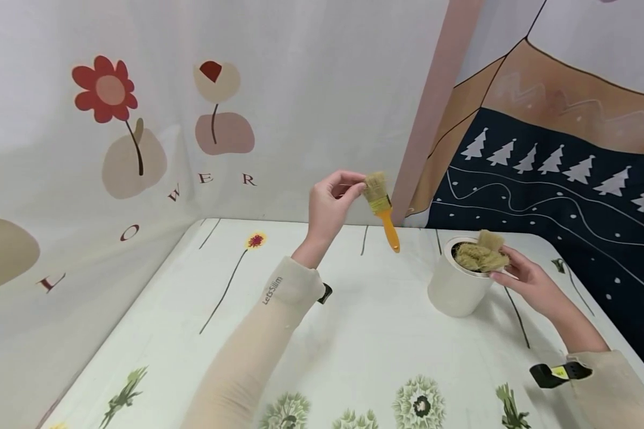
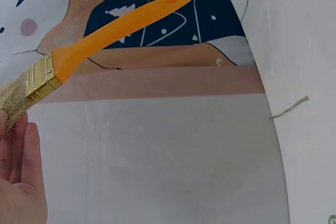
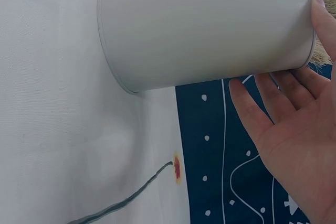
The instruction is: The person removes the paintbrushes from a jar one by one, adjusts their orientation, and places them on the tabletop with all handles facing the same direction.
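Note:
A paintbrush with an orange handle, a metal band and pale bristles hangs at a slant, handle down, above the table. My left hand pinches it by the bristle tips; the left wrist view shows its bristles and orange handle. At the right stands an upright white cylindrical container. Several bristle heads stick out of its top; whatever is below them is hidden inside. My right hand holds the container near its rim, thumb at the rim and fingers along the side.
A white table with printed flowers lies below both hands. Behind it hangs a pale curtain with flowers and letters. A dark blue cloth with white trees is at the right.

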Demonstrator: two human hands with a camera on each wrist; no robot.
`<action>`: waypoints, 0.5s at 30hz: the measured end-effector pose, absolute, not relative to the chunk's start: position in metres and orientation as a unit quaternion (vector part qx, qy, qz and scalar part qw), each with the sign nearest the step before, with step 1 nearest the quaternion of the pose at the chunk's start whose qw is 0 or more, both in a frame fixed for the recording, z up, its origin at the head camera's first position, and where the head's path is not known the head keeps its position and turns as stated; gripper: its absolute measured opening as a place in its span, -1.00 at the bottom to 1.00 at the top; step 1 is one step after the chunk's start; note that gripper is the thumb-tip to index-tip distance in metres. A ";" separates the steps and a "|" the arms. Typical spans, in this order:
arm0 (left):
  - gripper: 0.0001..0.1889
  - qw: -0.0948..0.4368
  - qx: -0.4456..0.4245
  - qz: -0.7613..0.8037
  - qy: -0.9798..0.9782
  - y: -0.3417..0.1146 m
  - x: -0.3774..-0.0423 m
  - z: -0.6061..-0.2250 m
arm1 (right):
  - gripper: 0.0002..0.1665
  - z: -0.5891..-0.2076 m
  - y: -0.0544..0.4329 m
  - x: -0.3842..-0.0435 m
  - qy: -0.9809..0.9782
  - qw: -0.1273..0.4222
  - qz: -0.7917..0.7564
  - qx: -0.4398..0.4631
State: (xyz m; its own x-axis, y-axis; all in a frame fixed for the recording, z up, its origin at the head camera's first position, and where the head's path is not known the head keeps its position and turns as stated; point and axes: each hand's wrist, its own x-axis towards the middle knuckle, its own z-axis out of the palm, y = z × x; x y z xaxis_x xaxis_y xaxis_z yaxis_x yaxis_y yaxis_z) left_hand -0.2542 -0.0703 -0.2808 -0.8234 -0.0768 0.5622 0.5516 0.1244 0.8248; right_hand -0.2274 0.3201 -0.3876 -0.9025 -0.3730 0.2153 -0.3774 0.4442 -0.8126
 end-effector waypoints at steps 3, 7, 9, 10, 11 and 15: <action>-0.85 0.244 -0.163 -0.635 -0.715 -0.076 -0.254 -0.284 | -0.21 -0.386 0.319 -0.227 -0.851 -0.001 0.478 0.216; -0.84 0.241 -0.153 -0.631 -0.722 -0.084 -0.255 -0.290 | -0.20 -0.385 0.318 -0.225 -0.853 -0.003 0.477 0.211; -0.84 0.238 -0.148 -0.631 -0.724 -0.088 -0.257 -0.293 | -0.20 -0.384 0.317 -0.225 -0.855 -0.004 0.475 0.208; -0.84 0.237 -0.146 -0.631 -0.724 -0.090 -0.257 -0.295 | -0.20 -0.384 0.318 -0.225 -0.856 -0.005 0.474 0.205; -0.84 0.236 -0.144 -0.631 -0.725 -0.092 -0.258 -0.296 | -0.19 -0.384 0.318 -0.225 -0.857 -0.006 0.473 0.203; -0.84 0.232 -0.140 -0.631 -0.727 -0.097 -0.259 -0.300 | -0.18 -0.384 0.318 -0.226 -0.863 -0.010 0.466 0.195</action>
